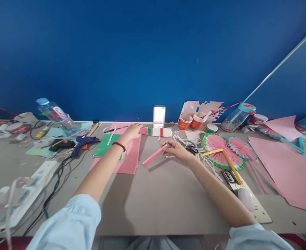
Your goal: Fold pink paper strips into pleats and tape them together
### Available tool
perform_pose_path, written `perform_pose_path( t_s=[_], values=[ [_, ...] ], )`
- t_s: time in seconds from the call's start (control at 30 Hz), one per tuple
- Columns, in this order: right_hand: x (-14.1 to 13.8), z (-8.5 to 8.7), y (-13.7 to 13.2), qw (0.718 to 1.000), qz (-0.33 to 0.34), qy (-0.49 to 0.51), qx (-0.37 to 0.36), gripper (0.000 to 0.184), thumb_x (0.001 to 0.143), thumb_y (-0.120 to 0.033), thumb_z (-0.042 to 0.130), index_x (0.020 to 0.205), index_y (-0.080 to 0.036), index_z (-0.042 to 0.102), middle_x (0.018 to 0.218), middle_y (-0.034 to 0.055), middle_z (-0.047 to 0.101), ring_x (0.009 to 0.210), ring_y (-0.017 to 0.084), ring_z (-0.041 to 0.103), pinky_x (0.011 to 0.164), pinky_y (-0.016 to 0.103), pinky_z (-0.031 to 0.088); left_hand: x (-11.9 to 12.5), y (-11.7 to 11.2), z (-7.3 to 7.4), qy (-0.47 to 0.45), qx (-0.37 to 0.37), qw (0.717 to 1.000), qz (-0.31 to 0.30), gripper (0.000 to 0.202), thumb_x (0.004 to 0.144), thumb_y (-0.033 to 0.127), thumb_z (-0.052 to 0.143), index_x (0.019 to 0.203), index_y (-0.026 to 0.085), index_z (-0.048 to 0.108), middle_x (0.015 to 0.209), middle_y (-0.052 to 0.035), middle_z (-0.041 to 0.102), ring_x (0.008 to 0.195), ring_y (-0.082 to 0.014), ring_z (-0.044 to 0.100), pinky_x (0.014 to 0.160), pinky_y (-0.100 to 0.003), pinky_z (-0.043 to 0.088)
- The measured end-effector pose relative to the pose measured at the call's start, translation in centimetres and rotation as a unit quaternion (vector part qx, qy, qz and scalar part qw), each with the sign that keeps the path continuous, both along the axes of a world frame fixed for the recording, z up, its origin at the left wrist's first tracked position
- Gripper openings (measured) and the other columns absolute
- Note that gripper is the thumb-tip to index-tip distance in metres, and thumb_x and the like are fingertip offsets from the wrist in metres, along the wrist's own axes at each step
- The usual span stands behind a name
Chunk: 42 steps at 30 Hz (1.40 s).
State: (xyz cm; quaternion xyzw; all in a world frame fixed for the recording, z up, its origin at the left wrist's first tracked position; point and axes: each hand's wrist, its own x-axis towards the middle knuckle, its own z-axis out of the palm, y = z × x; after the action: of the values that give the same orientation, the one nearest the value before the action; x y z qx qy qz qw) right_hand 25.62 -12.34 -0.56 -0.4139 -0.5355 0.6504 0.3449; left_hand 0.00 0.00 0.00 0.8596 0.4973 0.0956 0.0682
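Note:
In my right hand [177, 151] is a narrow, folded pink paper strip [154, 156] with green ends, pinched at its upper end and slanting down to the left above the table. My left hand [132, 132] reaches to the back, its fingers stretched out over one end of a pleated pink paper bundle [144, 131] with a green edge. Whether the fingertips press on that bundle is hard to see. Beneath the left wrist lie pink paper sheets [132, 156] and a green paper pack [103, 147].
Watermelon-patterned paper fans [215, 146], a white board [262, 211] and pink sheets [285, 163] lie right. Red paper cups [185, 121] stand behind tangled white cables [180, 137]. A blue glue gun [82, 144], a power strip [35, 189] and a plastic bottle [54, 110] are left.

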Motion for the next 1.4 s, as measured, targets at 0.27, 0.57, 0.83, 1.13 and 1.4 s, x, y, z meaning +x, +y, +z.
perform_pose_path(
  t_s=[0.27,0.57,0.83,1.13,1.4],
  values=[
    [0.1,0.2,0.1,0.997,0.013,0.074,0.011,0.025,0.071,-0.032,0.071,0.087,-0.018,0.058,0.068,-0.0039,0.054,0.057,0.007,0.047,0.055,0.021,0.036,0.8,0.0,-0.2,0.024,0.02,0.999,0.009,0.045,0.071,0.004,0.05,0.112,0.018,0.061,0.117,-0.0113,0.062,0.112,-0.0272,0.054,0.095,-0.036,0.038],
    [0.0,0.7,-0.1,0.983,0.053,0.174,0.014,0.015,0.076,-0.031,0.065,0.075,-0.019,0.056,0.079,-0.0001,0.053,0.061,0.009,0.047,0.057,0.023,0.036,1.6,-1.4,2.8,0.001,0.047,0.998,0.042,0.036,0.076,0.01,0.046,0.108,0.02,0.061,0.102,-0.0077,0.062,0.085,-0.0209,0.06,0.075,-0.029,0.041],
    [-0.3,2.0,-0.8,0.988,0.086,0.121,0.046,0.017,0.077,-0.027,0.066,0.092,-0.02,0.061,0.086,-0.0002,0.054,0.065,0.008,0.048,0.06,0.022,0.039,2.4,-6.8,3.3,-0.368,-0.201,0.907,0.037,0.027,0.075,0.028,0.062,0.096,0.019,0.047,0.088,-0.0039,0.062,0.069,-0.0145,0.059,0.065,-0.028,0.045],
    [-0.5,2.2,-0.9,0.984,0.12,0.119,0.06,0.027,0.074,-0.027,0.071,0.097,-0.021,0.058,0.086,-0.0001,0.061,0.07,0.009,0.055,0.064,0.023,0.043,4.0,-14.5,0.1,-0.582,-0.392,0.713,0.002,0.041,0.067,0.038,0.076,0.086,0.02,0.045,0.092,-0.0022,0.06,0.073,-0.0141,0.063,0.067,-0.027,0.048],
    [-0.6,0.8,-0.4,0.989,0.04,0.14,0.0,0.026,0.075,-0.031,0.071,0.096,-0.023,0.058,0.085,-0.0007,0.065,0.07,0.009,0.059,0.064,0.022,0.047,4.3,-15.2,-1.8,-0.665,-0.349,0.658,0.053,0.06,0.064,0.033,0.078,0.113,0.023,0.044,0.098,-0.0044,0.063,0.076,-0.0175,0.065,0.072,-0.032,0.05]
  ],
)
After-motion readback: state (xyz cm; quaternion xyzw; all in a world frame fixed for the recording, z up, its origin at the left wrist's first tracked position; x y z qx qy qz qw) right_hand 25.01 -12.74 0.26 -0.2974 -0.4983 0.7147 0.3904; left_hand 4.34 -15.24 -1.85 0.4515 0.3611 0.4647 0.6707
